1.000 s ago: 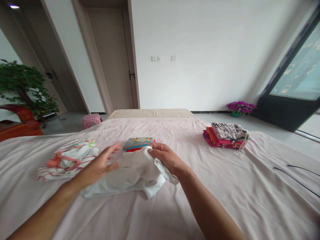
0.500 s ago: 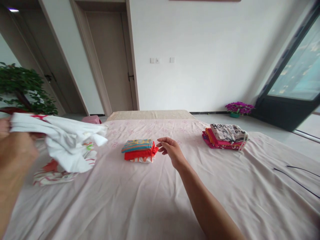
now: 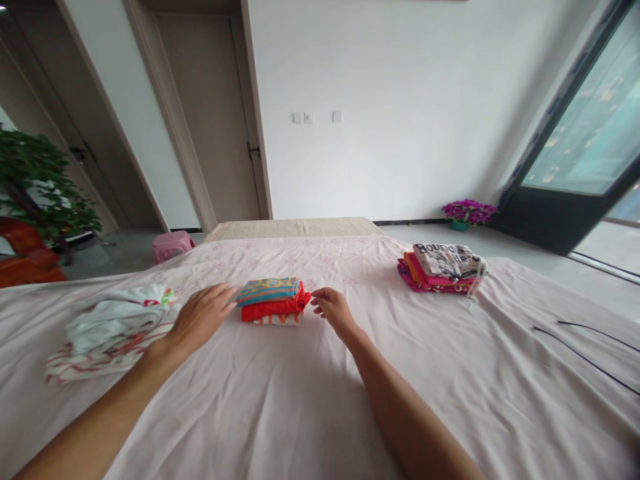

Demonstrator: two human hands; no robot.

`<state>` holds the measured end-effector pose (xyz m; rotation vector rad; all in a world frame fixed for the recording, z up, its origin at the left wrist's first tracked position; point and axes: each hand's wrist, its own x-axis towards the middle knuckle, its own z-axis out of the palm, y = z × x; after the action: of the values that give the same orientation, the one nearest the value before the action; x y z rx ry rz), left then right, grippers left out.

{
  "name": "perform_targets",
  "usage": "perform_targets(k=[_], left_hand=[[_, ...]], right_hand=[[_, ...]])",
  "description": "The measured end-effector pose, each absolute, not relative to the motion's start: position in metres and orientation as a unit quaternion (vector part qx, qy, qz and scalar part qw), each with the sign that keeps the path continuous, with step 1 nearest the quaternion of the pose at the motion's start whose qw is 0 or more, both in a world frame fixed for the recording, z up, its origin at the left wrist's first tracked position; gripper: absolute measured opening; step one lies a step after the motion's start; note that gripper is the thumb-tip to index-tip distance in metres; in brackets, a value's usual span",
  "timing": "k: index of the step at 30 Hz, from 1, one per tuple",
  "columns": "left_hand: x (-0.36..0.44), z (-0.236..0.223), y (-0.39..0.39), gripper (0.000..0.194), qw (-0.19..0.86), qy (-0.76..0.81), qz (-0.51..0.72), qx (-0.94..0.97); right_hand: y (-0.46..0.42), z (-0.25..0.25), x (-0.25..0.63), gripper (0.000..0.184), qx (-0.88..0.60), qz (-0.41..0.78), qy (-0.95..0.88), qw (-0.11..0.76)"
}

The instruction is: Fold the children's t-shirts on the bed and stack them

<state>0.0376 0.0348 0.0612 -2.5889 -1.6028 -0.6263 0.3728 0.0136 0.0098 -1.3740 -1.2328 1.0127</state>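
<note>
A small stack of folded clothes (image 3: 273,308) lies on the sheet in front of me, blue-and-orange striped on top, red below, white with orange print at the bottom. My left hand (image 3: 205,313) is just left of the stack, fingers stretched toward it and holding nothing; whether the fingertips touch it I cannot tell. At the stack's right side is my right hand (image 3: 334,311), empty, fingers slightly bent and apart, close to the red cloth. Left of my left hand, a loose heap of white clothes (image 3: 117,320) lies crumpled, with red-striped cloth beneath.
A taller folded pile (image 3: 445,267) with a printed white piece on top sits at the right. Two dark cords (image 3: 585,357) lie on the sheet (image 3: 300,413). Beyond the bed's left edge are a pink stool (image 3: 173,245) and a wooden chair part (image 3: 27,253).
My left hand has let go of the white garment, which now lies on the left heap, and has moved right to the small stack. My right hand has stayed near the stack's right side.
</note>
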Motion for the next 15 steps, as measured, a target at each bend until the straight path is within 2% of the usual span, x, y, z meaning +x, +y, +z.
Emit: perform_targets(k=[4, 9, 12, 15], left_hand=[[0.103, 0.064, 0.052, 0.042, 0.027, -0.414, -0.186, -0.891], [0.121, 0.05, 0.067, 0.034, 0.01, -0.475, -0.162, -0.865], [0.112, 0.06, 0.068, 0.029, -0.032, -0.576, -0.251, -0.777], [0.098, 0.085, 0.062, 0.032, -0.159, -0.552, -0.422, -0.701]], right_hand=[[0.014, 0.006, 0.369, 0.027, -0.565, 0.411, -0.516, 0.495], [0.012, 0.006, 0.366, 0.025, -0.569, 0.409, -0.512, 0.497], [0.009, 0.012, 0.366, 0.022, -0.563, 0.421, -0.492, 0.513], [0.003, 0.028, 0.364, 0.029, -0.52, 0.46, -0.468, 0.547]])
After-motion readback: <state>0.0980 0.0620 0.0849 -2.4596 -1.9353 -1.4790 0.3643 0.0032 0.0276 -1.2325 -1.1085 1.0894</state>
